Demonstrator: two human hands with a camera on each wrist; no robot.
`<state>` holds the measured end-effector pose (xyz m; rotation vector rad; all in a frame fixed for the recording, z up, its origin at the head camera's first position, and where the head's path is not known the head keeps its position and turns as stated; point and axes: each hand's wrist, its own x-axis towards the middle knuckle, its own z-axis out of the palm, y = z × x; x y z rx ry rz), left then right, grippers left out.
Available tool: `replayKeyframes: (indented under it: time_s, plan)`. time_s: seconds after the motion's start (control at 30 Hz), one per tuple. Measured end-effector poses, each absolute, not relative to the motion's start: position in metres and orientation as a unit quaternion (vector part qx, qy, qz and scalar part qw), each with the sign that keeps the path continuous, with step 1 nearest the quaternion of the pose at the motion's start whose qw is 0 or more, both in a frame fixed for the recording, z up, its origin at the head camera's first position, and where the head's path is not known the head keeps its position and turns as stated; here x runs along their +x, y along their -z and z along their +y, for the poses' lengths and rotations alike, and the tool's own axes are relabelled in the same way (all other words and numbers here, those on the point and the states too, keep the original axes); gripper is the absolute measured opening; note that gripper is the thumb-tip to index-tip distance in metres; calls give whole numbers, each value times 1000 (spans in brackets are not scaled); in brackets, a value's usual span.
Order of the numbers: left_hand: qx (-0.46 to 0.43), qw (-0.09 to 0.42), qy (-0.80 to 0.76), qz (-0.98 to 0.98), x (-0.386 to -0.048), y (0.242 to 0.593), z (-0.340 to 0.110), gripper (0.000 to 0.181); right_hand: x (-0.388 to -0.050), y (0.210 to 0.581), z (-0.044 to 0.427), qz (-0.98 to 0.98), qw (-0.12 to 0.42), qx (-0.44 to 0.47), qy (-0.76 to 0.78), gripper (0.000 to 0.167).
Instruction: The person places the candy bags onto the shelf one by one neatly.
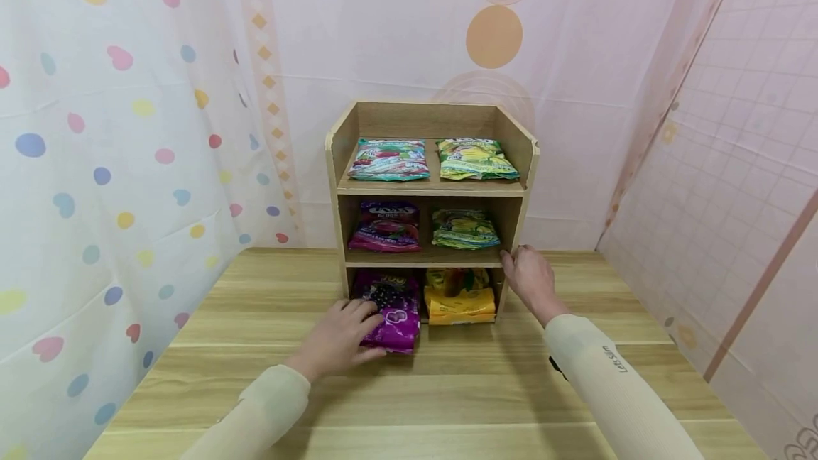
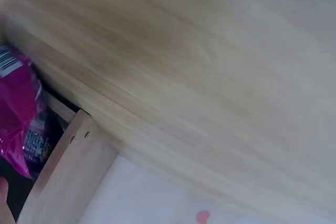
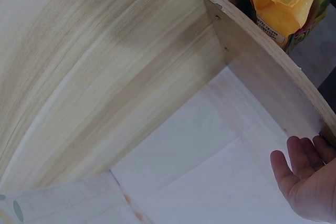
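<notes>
A three-level wooden shelf (image 1: 434, 192) stands on the table with candy bags on each level. On the bottom level, a purple candy bag (image 1: 393, 329) with a dark berry picture juts past the front edge. My left hand (image 1: 340, 336) reaches over its left side, fingers extended against it and thumb apart below. The left wrist view shows only a fingertip (image 2: 3, 203) near the bag's crinkled end (image 2: 18, 103). My right hand (image 1: 530, 275) grips the shelf's right side panel, thumb at the front edge; its fingers (image 3: 302, 158) lie along the outer face.
Beside the purple bag lies a yellow candy bag (image 1: 461, 305). The middle level holds a dark purple bag (image 1: 386, 227) and a green-yellow bag (image 1: 465, 228). On top lie a teal-red bag (image 1: 390, 160) and a yellow-green bag (image 1: 474, 160). Patterned curtains (image 1: 160, 126) surround the wooden table (image 1: 447, 403).
</notes>
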<state>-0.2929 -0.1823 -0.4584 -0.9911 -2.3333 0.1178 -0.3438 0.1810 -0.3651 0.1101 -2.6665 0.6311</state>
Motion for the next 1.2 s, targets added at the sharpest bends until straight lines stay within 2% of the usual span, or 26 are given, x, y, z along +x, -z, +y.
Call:
replayKeyframes:
  time_s: [0.1,0.23,0.4,0.6,0.9,1.03,1.2]
  plan:
    - [-396,271,-104,-871,-292,458,-181,61,-344,366,181,-953,199,37,-225,52]
    - [-398,265,-133,-868,-293,460,-177,58,-344,366,182,-954,194,33,-226,51]
    - [-378,254,-122,-882,-293,461,-172,57,-343,366,182,-953,193,34,-229,51]
    - [-346,257,-98,-897,-299,459,-163,46,-343,366,183,-954,193,33,-228,52]
    - [-303,222,-78,-923,-303,455,-155,44,-344,368,182,-953,191,32,-231,51]
    - [-312,233,-80,-917,-298,456,-157,43,-343,367,182,-953,193,36,-231,52]
    - [-343,270,-87,-895,-289,458,-158,45,-343,365,181,-952,197,43,-229,53]
